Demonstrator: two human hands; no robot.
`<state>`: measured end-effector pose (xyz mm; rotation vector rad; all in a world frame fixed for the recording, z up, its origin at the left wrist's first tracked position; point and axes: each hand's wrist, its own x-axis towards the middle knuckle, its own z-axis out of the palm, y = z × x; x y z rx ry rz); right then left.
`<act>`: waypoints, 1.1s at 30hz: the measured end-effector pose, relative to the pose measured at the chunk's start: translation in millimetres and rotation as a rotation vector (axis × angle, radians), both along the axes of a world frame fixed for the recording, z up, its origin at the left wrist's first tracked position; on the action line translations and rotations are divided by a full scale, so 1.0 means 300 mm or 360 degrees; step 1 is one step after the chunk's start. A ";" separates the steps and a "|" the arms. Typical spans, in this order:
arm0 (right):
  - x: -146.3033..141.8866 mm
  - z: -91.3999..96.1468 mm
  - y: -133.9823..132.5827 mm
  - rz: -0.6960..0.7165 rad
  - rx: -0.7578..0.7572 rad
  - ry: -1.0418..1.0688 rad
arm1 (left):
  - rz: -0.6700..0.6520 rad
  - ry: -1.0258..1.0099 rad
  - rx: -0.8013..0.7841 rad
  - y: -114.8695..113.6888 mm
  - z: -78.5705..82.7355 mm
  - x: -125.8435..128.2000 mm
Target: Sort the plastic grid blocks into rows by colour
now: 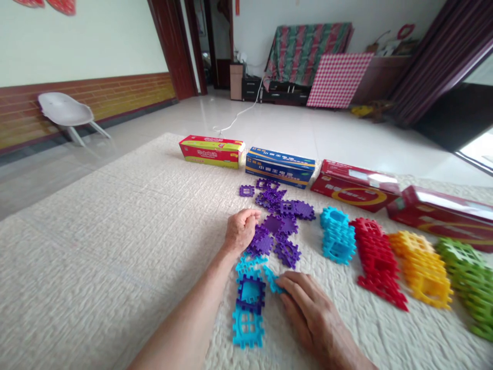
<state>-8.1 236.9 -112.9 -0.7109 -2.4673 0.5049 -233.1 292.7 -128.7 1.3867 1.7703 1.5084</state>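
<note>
My left hand [242, 229] is closed, its fingers curled at the left edge of a loose pile of purple interlocking plastic building tiles [274, 224]. Whatever its fingers hold, if anything, is hidden. My right hand [313, 311] lies low on the mat, thumb and fingers on the end of a light blue building tile [271, 279]. Between my forearms runs a short column of light blue tiles [248, 329], with a purple square frame tile [251, 294] lying over one of them. A single purple tile [247, 190] sits apart, beyond my left hand.
To the right stand overlapping rows of blue tiles [338, 235], red tiles [379, 259], yellow tiles [421, 270] and green tiles [468, 282]. Behind them are a red-yellow box [211, 152], a blue box [280, 167] and two dark red boxes [354, 186]. A textured mat [115, 226] lies underneath.
</note>
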 end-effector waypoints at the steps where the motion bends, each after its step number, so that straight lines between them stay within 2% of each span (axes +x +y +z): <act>1: 0.014 0.001 0.005 -0.0006 -0.0002 0.0034 | 0.0000 -0.0001 -0.0001 0.000 -0.001 0.000; 5: 0.096 0.009 0.042 -0.0105 0.0078 0.0073 | -0.0001 -0.0002 0.0001 0.001 -0.006 -0.001; 9: 0.176 -0.009 0.087 -0.0372 0.0273 0.0066 | -0.0001 0.0010 0.0003 0.001 -0.008 -0.004; 14: 0.197 -0.037 0.106 -0.0566 0.0354 -0.0041 | 0.0019 0.0035 0.0005 0.002 -0.010 -0.005; 26: 0.184 -0.035 0.098 -0.0525 0.0261 -0.0160 | 0.0024 0.0022 0.0006 0.000 -0.001 0.001; 33: 0.165 0.008 0.104 -0.0381 0.0164 -0.0286 | -0.0001 0.0030 0.0011 0.002 -0.015 -0.003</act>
